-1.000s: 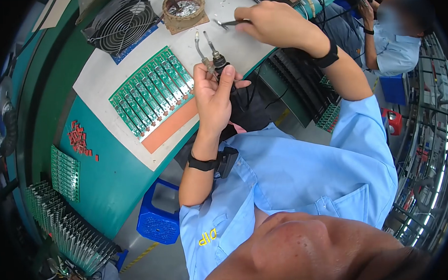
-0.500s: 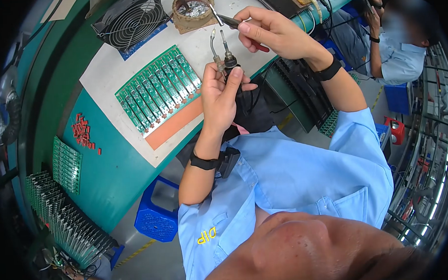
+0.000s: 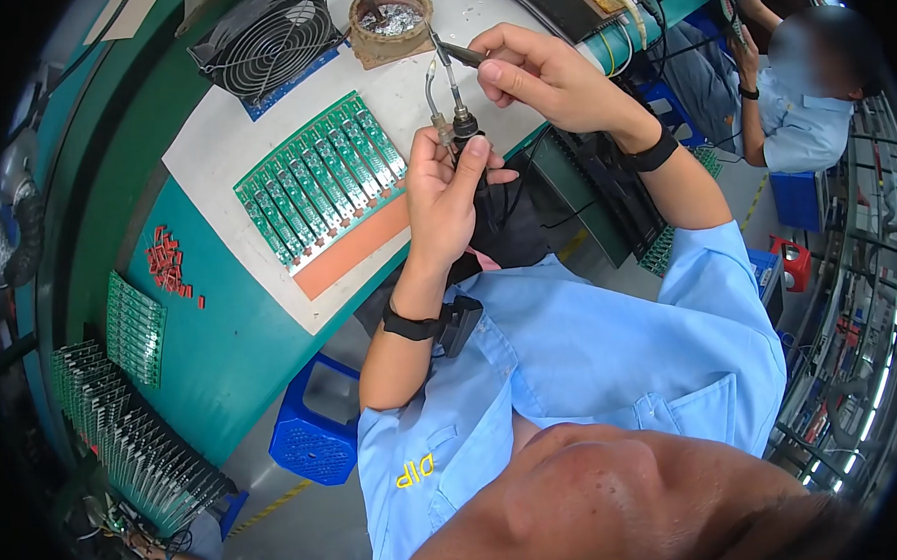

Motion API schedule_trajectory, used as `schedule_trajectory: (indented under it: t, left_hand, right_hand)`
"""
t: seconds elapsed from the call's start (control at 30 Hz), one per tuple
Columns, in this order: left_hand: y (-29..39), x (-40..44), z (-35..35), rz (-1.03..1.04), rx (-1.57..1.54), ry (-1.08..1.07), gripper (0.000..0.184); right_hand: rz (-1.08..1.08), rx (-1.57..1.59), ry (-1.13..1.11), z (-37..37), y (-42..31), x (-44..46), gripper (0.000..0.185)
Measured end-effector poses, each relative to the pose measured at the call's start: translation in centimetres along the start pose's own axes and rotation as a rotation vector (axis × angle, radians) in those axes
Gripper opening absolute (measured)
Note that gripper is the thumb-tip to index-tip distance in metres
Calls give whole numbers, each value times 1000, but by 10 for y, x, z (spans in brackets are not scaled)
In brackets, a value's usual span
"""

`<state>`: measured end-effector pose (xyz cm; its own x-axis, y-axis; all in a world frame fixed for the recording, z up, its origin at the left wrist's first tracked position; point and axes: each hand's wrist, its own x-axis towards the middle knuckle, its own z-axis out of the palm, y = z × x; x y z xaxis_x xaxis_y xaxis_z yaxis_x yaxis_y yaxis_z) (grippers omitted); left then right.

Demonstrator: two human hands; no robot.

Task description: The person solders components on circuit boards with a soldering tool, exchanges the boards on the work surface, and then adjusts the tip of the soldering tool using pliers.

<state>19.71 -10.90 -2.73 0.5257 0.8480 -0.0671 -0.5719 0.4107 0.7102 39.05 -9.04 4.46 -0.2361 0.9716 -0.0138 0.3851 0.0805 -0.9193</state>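
My left hand [image 3: 444,185] is closed around two soldering irons, a pale-tipped one [image 3: 431,89] and a straight one with a black collar [image 3: 465,124]. Both point away from me over the white sheet. My right hand [image 3: 545,76] is closed on a dark plier-like tool [image 3: 462,54]. Its jaws are at the upper end of the straight iron, where a thin metal sleeve [image 3: 442,55] lines up with the shaft. Whether the sleeve is seated cannot be made out. Left of my hands, a green circuit board panel [image 3: 319,176] lies on the white sheet [image 3: 197,141].
Beyond the panel stand a black fan [image 3: 268,53] and a round pot [image 3: 390,22] with silvery scraps. Red parts [image 3: 167,262] lie on the green mat [image 3: 240,309], near a rack of boards [image 3: 140,444]. A blue stool [image 3: 313,441] is below. A co-worker [image 3: 806,94] sits at right.
My right hand has brought the tool and metal piece from beside the irons to the straight iron's end. My left hand still holds both irons. The view has shifted slightly.
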Motion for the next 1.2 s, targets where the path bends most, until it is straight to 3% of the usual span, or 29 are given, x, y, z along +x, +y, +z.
schedule_trajectory:
  t: [0.1, 0.33, 0.9, 1.0, 1.03, 1.13, 1.2]
  left_hand:
    - [-1, 0, -1, -1, -10, -10, 15]
    - [-3, -1, -1, 9, 19, -35, 14]
    - [-1, 0, -1, 31, 5, -15, 18]
    - [-3, 0, -1, 55, 9, -29, 20]
    - [-3, 0, 0, 59, 11, -29, 20]
    - [-5, -1, 0, 83, 44, -7, 23]
    - [-5, -1, 1, 88, 38, -1, 23]
  right_hand:
    - [-101, -160, 67, -3, 7, 0, 27]
    - [-192, -393, -43, -25, 0, 4, 27]
    - [-369, -518, -110, -42, -5, 13, 29]
    - [-128, -690, 76, -48, -20, 24, 30]
    - [-133, -690, 76, -46, -26, 29, 30]
    - [-335, -1100, 155, -29, -48, 53, 20]
    - [-276, -1122, 145, -20, -57, 65, 21]
